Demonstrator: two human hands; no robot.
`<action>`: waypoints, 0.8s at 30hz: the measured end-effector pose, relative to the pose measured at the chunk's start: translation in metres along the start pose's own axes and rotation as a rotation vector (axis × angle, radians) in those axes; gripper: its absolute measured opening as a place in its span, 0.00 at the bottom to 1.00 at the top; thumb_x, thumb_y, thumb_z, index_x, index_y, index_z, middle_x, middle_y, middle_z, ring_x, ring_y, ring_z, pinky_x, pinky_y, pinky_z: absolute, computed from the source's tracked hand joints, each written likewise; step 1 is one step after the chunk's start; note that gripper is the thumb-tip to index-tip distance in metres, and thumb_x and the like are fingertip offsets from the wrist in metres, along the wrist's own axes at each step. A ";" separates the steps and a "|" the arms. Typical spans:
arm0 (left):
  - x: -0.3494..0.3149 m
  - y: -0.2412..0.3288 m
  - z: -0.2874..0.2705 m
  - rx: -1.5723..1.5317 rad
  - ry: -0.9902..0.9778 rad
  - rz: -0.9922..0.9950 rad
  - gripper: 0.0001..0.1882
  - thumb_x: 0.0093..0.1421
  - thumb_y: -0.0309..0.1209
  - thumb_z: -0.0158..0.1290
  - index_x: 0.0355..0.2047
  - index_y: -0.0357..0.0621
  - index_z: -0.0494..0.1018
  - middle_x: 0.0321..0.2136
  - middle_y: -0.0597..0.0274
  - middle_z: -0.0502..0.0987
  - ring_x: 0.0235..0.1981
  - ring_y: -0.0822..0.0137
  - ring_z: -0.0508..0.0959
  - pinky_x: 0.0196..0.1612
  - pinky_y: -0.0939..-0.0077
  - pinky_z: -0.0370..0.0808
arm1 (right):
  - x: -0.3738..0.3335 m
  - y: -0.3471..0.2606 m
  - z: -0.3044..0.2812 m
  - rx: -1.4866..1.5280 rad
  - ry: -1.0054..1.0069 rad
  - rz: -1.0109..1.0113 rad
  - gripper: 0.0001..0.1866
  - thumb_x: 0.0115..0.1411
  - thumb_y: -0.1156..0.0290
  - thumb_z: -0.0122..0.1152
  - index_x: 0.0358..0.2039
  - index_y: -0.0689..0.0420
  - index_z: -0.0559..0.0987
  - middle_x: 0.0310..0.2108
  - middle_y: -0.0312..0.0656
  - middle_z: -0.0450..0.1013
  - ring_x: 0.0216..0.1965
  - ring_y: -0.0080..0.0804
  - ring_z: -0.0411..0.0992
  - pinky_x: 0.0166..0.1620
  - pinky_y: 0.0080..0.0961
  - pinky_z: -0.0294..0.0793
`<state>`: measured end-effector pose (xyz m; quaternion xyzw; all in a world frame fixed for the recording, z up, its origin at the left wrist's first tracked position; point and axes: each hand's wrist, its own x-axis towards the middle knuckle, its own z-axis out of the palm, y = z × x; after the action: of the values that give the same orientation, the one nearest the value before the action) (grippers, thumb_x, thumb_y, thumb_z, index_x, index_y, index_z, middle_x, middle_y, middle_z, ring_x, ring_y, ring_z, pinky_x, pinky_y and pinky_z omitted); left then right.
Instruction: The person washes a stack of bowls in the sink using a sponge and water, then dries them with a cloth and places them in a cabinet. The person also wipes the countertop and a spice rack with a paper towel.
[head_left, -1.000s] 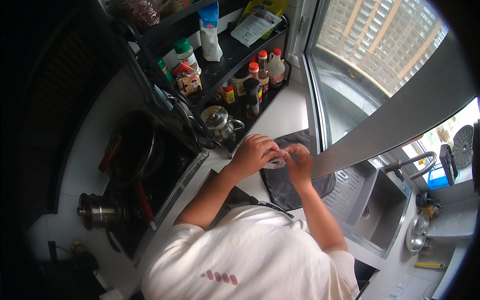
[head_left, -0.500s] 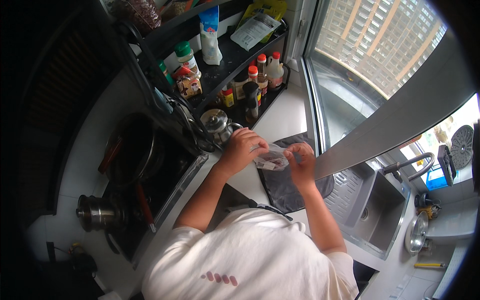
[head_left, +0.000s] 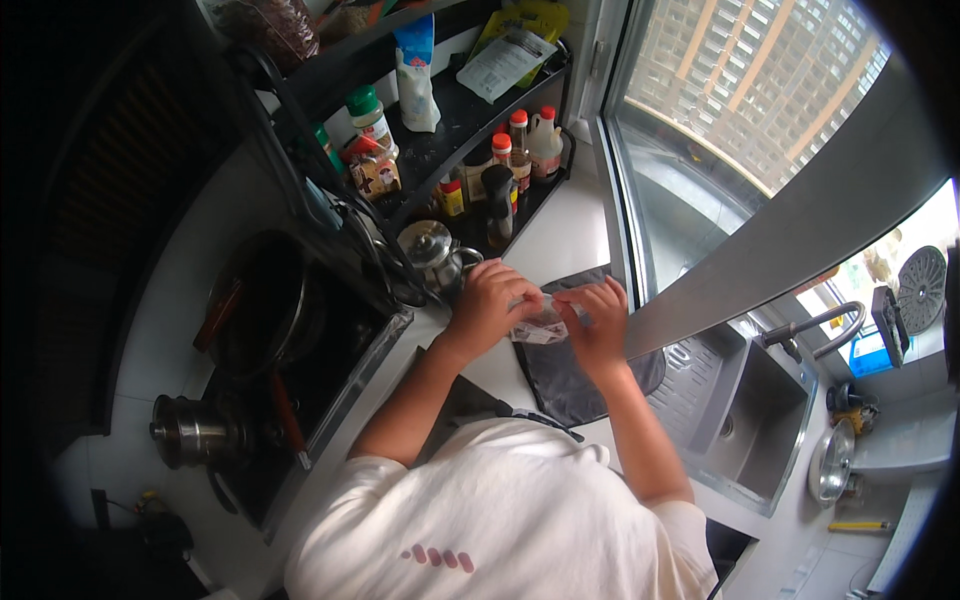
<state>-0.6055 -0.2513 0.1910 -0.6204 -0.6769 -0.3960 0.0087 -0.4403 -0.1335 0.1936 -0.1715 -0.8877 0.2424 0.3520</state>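
Observation:
A small clear plastic bag (head_left: 541,328) hangs between my two hands, with something reddish and a white label in it. My left hand (head_left: 492,305) pinches its upper left edge between thumb and fingers. On the other side my right hand (head_left: 597,322) pinches the upper right edge, its fingertips close to the left ones. Under the bag a dark grey mat (head_left: 570,385) lies on the white counter. A metal pot with a glass lid (head_left: 428,245) stands just beyond my left hand.
A black rack (head_left: 460,120) with bottles, jars and packets rises at the back. To the left are a stove with a dark wok (head_left: 262,310) and a small steel pot (head_left: 190,430). A grey sink (head_left: 765,420) with a tap lies right, below an open window frame (head_left: 780,240).
My right hand has moved left and slightly up, bringing its fingertips near those of my left hand. The bag's top is drawn narrower between them.

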 end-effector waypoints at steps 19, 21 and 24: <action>0.006 0.007 -0.019 -0.199 -0.055 -0.105 0.08 0.58 0.33 0.59 0.30 0.41 0.77 0.29 0.59 0.80 0.36 0.55 0.78 0.49 0.61 0.70 | 0.003 0.001 -0.002 0.379 0.081 0.171 0.07 0.52 0.75 0.67 0.33 0.58 0.82 0.30 0.40 0.78 0.34 0.37 0.76 0.42 0.29 0.70; 0.006 0.007 -0.020 -0.172 -0.060 -0.089 0.08 0.59 0.33 0.58 0.29 0.41 0.76 0.29 0.59 0.80 0.35 0.55 0.78 0.50 0.61 0.69 | 0.005 -0.002 -0.004 0.366 0.073 0.152 0.08 0.52 0.73 0.68 0.35 0.57 0.82 0.32 0.40 0.78 0.36 0.36 0.76 0.43 0.29 0.70; 0.005 0.008 -0.020 -0.142 -0.066 -0.090 0.08 0.60 0.34 0.57 0.29 0.42 0.75 0.29 0.60 0.79 0.36 0.56 0.78 0.51 0.61 0.67 | 0.013 -0.013 -0.014 0.252 0.075 0.056 0.10 0.52 0.70 0.68 0.36 0.55 0.82 0.34 0.39 0.78 0.38 0.36 0.75 0.48 0.32 0.68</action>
<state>-0.6099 -0.2586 0.2115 -0.6013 -0.6741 -0.4223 -0.0756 -0.4415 -0.1334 0.2163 -0.1594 -0.8312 0.3552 0.3970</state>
